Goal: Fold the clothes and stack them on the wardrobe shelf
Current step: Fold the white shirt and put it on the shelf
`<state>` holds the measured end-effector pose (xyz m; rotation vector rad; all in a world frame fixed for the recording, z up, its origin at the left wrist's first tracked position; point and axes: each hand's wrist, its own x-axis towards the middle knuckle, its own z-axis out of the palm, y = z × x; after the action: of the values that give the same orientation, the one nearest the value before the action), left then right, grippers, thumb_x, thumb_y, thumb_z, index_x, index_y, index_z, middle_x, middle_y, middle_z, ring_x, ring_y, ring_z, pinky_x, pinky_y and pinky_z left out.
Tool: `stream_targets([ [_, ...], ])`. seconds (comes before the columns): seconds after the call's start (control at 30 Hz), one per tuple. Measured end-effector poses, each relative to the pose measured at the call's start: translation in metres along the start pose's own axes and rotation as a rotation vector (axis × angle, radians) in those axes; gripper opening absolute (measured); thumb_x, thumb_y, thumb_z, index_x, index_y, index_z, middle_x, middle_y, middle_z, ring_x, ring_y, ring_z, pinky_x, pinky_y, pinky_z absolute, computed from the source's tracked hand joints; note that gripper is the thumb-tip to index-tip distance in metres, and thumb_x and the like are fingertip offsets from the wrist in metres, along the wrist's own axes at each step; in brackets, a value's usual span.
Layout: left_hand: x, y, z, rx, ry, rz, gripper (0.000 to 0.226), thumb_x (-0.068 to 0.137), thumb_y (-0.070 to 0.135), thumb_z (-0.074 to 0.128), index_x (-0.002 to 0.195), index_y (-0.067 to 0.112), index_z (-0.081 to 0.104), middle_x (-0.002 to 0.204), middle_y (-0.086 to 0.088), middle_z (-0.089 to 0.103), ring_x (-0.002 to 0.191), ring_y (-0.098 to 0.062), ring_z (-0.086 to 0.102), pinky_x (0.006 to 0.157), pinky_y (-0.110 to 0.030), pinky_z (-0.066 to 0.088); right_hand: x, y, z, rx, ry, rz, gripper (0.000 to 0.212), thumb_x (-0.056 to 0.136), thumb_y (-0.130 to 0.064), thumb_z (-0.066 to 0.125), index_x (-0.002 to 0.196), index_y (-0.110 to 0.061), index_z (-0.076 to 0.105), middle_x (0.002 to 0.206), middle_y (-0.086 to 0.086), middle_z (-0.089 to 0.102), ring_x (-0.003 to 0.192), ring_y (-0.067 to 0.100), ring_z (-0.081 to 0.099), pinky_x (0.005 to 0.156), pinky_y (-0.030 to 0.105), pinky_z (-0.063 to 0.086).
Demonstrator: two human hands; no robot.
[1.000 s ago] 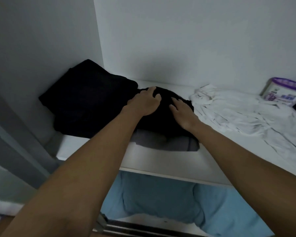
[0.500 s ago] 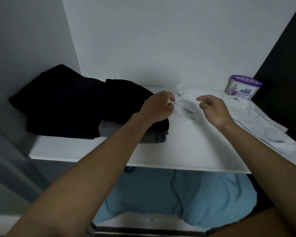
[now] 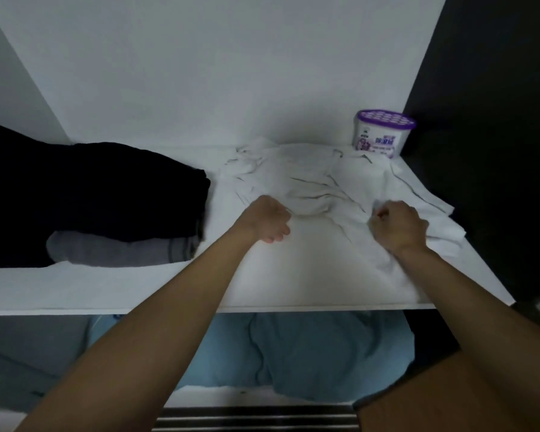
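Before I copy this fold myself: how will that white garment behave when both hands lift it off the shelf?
Probably floppy: the white garment lies in loose creases and ridges. It looks thin and light, so it should sag between the left hand and right hand, which are pinching its near edge. It should slide easily on the smooth shelf.

Only printed thing here is the label on the white tub with the purple lid (image 3: 382,134) at the back of the shelf (image 3: 138,288) — some blue characters and a small logo, way too blurry to read.
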<state>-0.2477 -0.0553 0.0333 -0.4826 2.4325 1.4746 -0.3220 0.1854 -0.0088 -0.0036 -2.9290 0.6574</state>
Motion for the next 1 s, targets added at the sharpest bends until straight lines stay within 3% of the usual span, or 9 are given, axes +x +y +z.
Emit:
stream_targets([
  [0.1, 0.004, 0.008, 0.022, -0.061, 0.004, -0.082, 0.029, 0.100, 0.026, 0.053, 0.112, 0.000, 0.062, 0.094, -0.013, 0.074, 0.071, -0.020, 0.070, 0.058, -0.023, 0.055, 0.002, 0.006, 0.001, 0.196, -0.047, -0.102, 0.017, 0.095, -0.012, 0.053, 0.080, -0.012, 0.062, 0.089, 0.007, 0.066, 0.092, 0.029, 0.061, 0.079, 0.034, 0.040],
  [0.23, 0.007, 0.014, 0.042, -0.554, -0.096, -0.187, 0.059, 0.092, 0.049, 0.062, 0.126, 0.002, 0.052, 0.105, -0.017, 0.075, 0.090, -0.026, 0.075, 0.076, -0.033, 0.061, -0.032, -0.005, -0.019, 0.708, -0.313, -0.191, 0.015, 0.101, -0.018, 0.050, 0.096, -0.013, 0.063, 0.080, -0.005, 0.058, 0.068, -0.004, 0.056, 0.058, 0.018, 0.044],
  [0.47, -0.017, 0.015, 0.047, -0.773, 0.072, -0.135, 0.039, 0.095, 0.015, 0.060, 0.130, -0.001, 0.060, 0.119, -0.020, 0.066, 0.107, -0.033, 0.065, 0.096, -0.045, 0.053, -0.112, -0.003, -0.059, 0.529, -0.952, -0.601, 0.023, 0.099, -0.015, 0.055, 0.081, -0.028, 0.061, 0.070, -0.017, 0.056, 0.066, 0.000, 0.052, 0.065, 0.015, 0.043],
  [0.53, -0.035, 0.004, 0.045, -0.727, 0.097, -0.098, 0.041, 0.091, 0.003, 0.053, 0.131, -0.007, 0.057, 0.113, -0.021, 0.063, 0.100, -0.033, 0.063, 0.096, -0.048, 0.052, -0.121, 0.002, -0.065, 0.659, -0.950, -0.507, 0.015, 0.097, -0.018, 0.059, 0.086, -0.020, 0.068, 0.080, -0.008, 0.071, 0.077, 0.008, 0.067, 0.071, 0.017, 0.052],
  [0.63, -0.073, -0.019, 0.036, -0.595, 0.102, 0.015, 0.042, 0.084, -0.004, 0.053, 0.126, -0.002, 0.061, 0.115, -0.020, 0.068, 0.101, -0.034, 0.067, 0.091, -0.048, 0.056, -0.123, 0.004, -0.061, 1.087, -0.559, 0.004, 0.021, 0.099, -0.019, 0.056, 0.093, -0.004, 0.068, 0.097, 0.016, 0.076, 0.089, 0.027, 0.073, 0.079, 0.029, 0.061],
  [0.73, -0.122, -0.052, 0.027, -0.442, 0.027, 0.189, 0.032, 0.087, -0.006, 0.057, 0.111, 0.011, 0.069, 0.105, -0.007, 0.075, 0.103, -0.027, 0.069, 0.090, -0.036, 0.057, -0.131, -0.010, -0.051, 1.081, -0.339, 0.221, 0.029, 0.097, -0.031, 0.061, 0.108, -0.005, 0.065, 0.108, 0.015, 0.071, 0.091, 0.020, 0.072, 0.083, 0.031, 0.059],
  [0.83, -0.173, -0.087, 0.021, -0.266, -0.071, 0.327, 0.028, 0.092, -0.001, 0.061, 0.103, 0.024, 0.069, 0.096, 0.011, 0.076, 0.096, -0.008, 0.070, 0.084, -0.018, 0.054, -0.160, -0.044, -0.048, 1.030, -0.409, 0.252, 0.054, 0.085, -0.058, 0.067, 0.118, -0.016, 0.059, 0.111, 0.006, 0.068, 0.097, 0.018, 0.069, 0.076, 0.030, 0.058],
  [0.93, -0.221, -0.120, 0.015, 0.040, -0.146, 0.461, 0.025, 0.098, 0.004, 0.056, 0.110, 0.024, 0.065, 0.103, 0.020, 0.065, 0.093, 0.015, 0.060, 0.085, -0.005, 0.044, -0.203, -0.082, -0.049, 1.203, -0.693, 0.305, 0.054, 0.080, -0.067, 0.066, 0.087, -0.014, 0.070, 0.077, 0.001, 0.076, 0.073, 0.017, 0.075, 0.059, 0.028, 0.058],
  [1.0, -0.248, -0.142, 0.011, 0.188, -0.178, 0.530, 0.024, 0.098, -0.003, 0.050, 0.105, 0.014, 0.066, 0.107, 0.013, 0.063, 0.089, 0.018, 0.056, 0.084, -0.005, 0.039, -0.237, -0.103, -0.040, 1.196, -0.858, 0.267, 0.053, 0.086, -0.057, 0.065, 0.104, -0.009, 0.074, 0.100, 0.008, 0.077, 0.095, 0.022, 0.074, 0.083, 0.036, 0.059],
])
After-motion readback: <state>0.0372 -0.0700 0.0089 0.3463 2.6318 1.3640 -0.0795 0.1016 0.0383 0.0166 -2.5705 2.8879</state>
